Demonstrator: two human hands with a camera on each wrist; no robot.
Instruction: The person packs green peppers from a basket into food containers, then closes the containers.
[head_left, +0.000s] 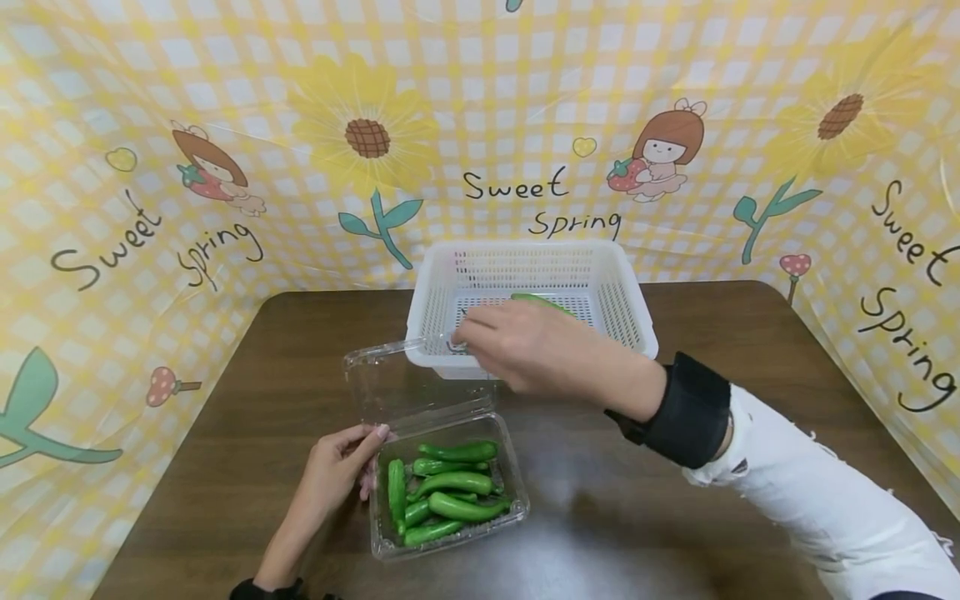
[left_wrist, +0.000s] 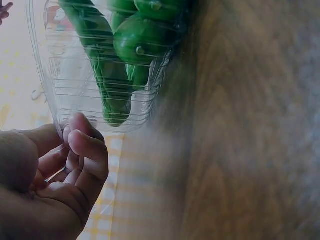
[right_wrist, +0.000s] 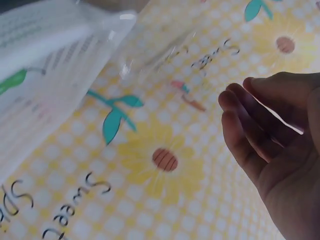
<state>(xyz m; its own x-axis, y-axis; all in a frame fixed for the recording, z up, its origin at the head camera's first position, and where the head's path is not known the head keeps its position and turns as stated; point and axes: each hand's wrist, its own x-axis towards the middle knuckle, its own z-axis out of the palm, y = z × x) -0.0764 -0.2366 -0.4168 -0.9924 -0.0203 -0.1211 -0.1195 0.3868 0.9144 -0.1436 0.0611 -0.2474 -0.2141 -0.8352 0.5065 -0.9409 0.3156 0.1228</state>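
Though the left hand (head_left: 337, 467) pinches the clear box (head_left: 517, 479), lower centre, the right hand (head_left: 525, 342), fingers empty and narrowly parted, could catch its lid (head_left: 420, 383); peppers (head_left: 465, 507) could spill.

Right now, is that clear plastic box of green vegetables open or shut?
Open: its clear lid is folded back toward the white basket, and the vegetables lie uncovered in the base.

Surface (head_left: 645, 517): dark brown, wood-grained, far corners rounded. Directly on it: white basket (head_left: 528, 268) toward far side; clear box (head_left: 515, 475), open, nearer.
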